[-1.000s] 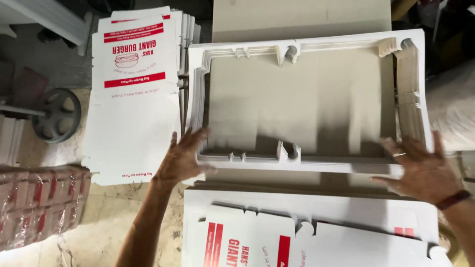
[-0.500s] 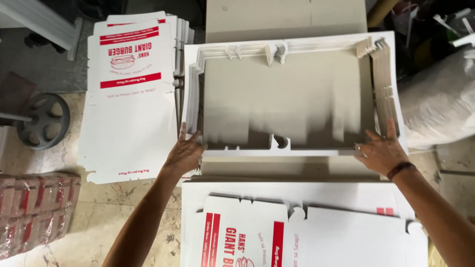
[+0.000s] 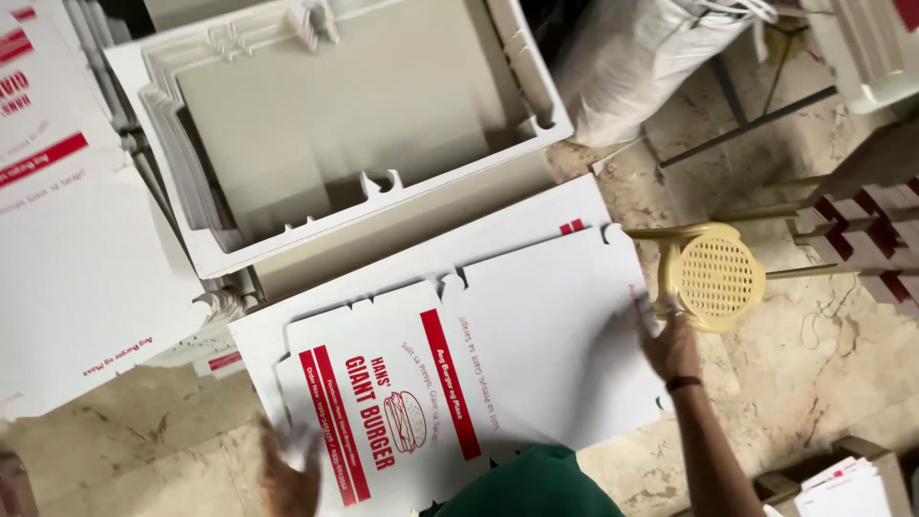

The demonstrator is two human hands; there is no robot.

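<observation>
Flat white red-printed carton blank (image 3: 450, 373), each hand's grip seemingly grasping its edges.

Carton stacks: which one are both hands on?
The near stack, printed with red stripes, between left hand and right hand. The far-left stack and folded trays lie untouched.

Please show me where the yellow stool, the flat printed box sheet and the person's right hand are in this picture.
yellow stool (image 3: 716, 278), head view, on the perforated round seat.
flat printed box sheet (image 3: 536, 354), head view, on its plain white panel.
right hand (image 3: 670, 347), head view, on the back of the hand, at the sheet's right edge.
</observation>
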